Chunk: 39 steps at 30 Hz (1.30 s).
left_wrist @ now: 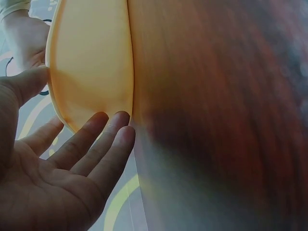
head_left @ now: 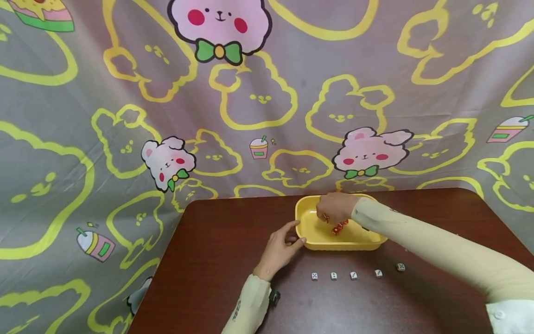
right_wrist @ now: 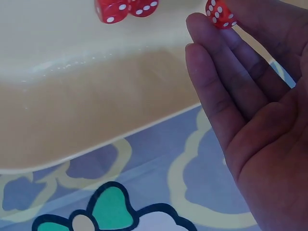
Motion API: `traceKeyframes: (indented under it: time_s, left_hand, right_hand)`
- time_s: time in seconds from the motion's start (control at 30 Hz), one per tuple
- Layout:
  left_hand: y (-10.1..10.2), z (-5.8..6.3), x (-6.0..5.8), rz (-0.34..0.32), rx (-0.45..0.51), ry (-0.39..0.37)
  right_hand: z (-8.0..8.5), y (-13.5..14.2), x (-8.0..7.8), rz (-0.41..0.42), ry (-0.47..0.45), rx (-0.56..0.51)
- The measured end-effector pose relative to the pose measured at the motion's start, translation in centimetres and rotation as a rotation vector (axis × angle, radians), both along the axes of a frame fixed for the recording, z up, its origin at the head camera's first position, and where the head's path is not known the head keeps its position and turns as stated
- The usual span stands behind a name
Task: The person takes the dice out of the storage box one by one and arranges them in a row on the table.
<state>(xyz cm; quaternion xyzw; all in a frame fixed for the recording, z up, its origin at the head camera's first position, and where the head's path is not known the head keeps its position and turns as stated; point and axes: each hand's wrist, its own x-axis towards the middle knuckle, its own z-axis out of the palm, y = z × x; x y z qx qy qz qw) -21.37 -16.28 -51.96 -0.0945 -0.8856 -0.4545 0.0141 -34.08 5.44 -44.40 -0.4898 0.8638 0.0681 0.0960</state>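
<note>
A yellow plastic basin (head_left: pixel 344 247) sits at the table's back edge. My left hand (head_left: pixel 279 250) rests against its left end; in the left wrist view, relaxed fingers (left_wrist: pixel 103 144) touch the outer wall and the thumb lies at the rim. Over the basin, my right hand (head_left: pixel 337 206) pinches a red die (right_wrist: pixel 221 13) with white dots between thumb and fingertips. More red dice (head_left: pixel 339 228) lie together on the basin floor below that hand, two of them showing in the right wrist view (right_wrist: pixel 113 9).
Several white dice (head_left: pixel 353 275) with dark dots form a spaced row on the brown table (head_left: pixel 233 241) in front of the basin. Behind the table hangs a grey cloth (head_left: pixel 300 93) with yellow outlines and cartoon heads.
</note>
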Motion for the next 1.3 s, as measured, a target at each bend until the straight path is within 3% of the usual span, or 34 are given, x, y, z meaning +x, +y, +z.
traceKeyframes:
  time_s: [0.8, 1.3]
  left_hand:
    - [-0.1, 0.1, 0.0, -0.001, 0.001, -0.004]
    - [0.0, 0.0, -0.1, 0.006, 0.013, -0.018]
  right_hand:
    - [3.4, 0.0, 3.6, 0.078, 0.072, -0.002]
    - [4.1, -0.9, 6.5, 0.149, 0.102, 0.059]
